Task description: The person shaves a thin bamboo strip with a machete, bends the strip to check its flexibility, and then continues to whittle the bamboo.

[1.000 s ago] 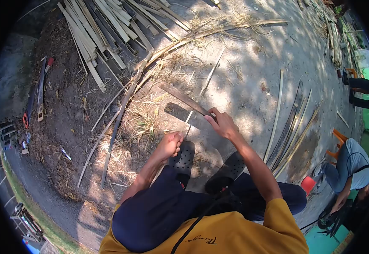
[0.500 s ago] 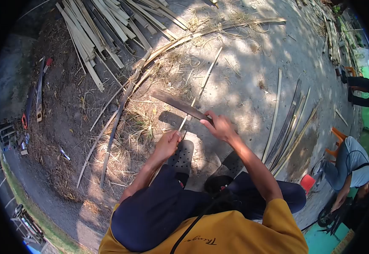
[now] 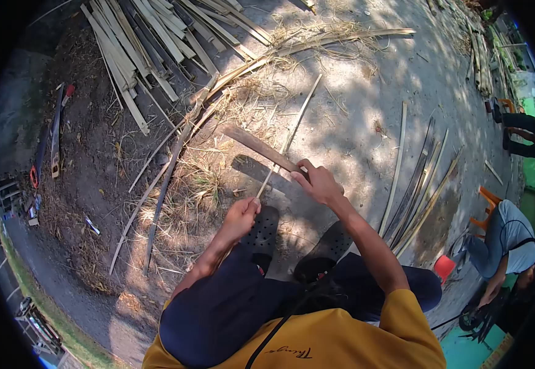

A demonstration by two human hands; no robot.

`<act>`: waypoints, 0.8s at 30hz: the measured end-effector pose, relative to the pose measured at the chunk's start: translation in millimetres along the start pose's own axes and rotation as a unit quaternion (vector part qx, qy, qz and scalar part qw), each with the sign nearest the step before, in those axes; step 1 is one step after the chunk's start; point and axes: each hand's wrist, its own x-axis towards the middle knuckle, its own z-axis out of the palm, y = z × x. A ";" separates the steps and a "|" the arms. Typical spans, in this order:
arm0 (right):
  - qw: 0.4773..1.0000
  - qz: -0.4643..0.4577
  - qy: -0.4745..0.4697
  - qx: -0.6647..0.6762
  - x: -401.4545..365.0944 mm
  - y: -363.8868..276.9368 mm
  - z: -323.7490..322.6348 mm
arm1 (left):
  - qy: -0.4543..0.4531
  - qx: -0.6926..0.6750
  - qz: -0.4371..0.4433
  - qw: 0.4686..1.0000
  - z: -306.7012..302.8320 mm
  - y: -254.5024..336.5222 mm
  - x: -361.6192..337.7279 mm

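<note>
A thin pale strip [image 3: 300, 115] slants up and away over the ground, its near end in my left hand [image 3: 241, 219], whose fingers are closed around it. Across the strip lies a long flat brown blade [image 3: 255, 145], which looks like a large knife. My right hand [image 3: 321, 183] grips this blade at its near right end. The blade touches or nearly touches the strip a little above my left hand. Below both hands are my dark perforated shoes [image 3: 261, 237].
Many split strips [image 3: 120, 55] are piled at upper left, with long curved strips [image 3: 172, 166] and shavings beside them. More strips [image 3: 424, 184] lie on the right. A saw [image 3: 56, 141] lies far left. Near an orange chair [image 3: 485, 206], a person [image 3: 504, 243] bends at right.
My left hand has moved slightly down and left, drawing the strip a little toward me. The blade in my right hand has hardly shifted.
</note>
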 end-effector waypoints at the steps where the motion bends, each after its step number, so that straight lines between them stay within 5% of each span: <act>1: 0.999 0.038 0.032 0.019 14.8 11.2 -4.7 | 0.001 0.001 -0.001 1.000 -1.4 -3.2 -5.3; 5: 0.986 0.066 0.139 0.059 51.8 51.1 -19.4 | -0.029 -0.006 -0.013 0.999 -2.3 0.9 -8.2; 10: 0.996 0.064 0.019 0.054 -0.1 -9.6 -17.1 | -0.021 0.030 0.043 0.998 0.2 -2.9 19.4; 12: 0.998 0.043 -0.025 0.031 -14.3 -15.4 -4.0 | 0.113 0.230 0.239 0.937 4.1 -9.6 28.1; 14: 0.999 -0.040 -0.022 -0.022 -21.7 -15.8 8.5 | 0.131 0.251 0.217 0.934 3.8 -12.1 21.6; 17: 0.998 -0.012 -0.036 -0.049 -12.8 -17.5 -7.2 | 0.146 0.281 0.168 0.933 7.6 3.9 4.1; 24: 0.995 0.026 0.057 -0.071 41.2 28.0 -43.2 | 0.165 0.328 0.237 0.900 4.3 -1.7 0.8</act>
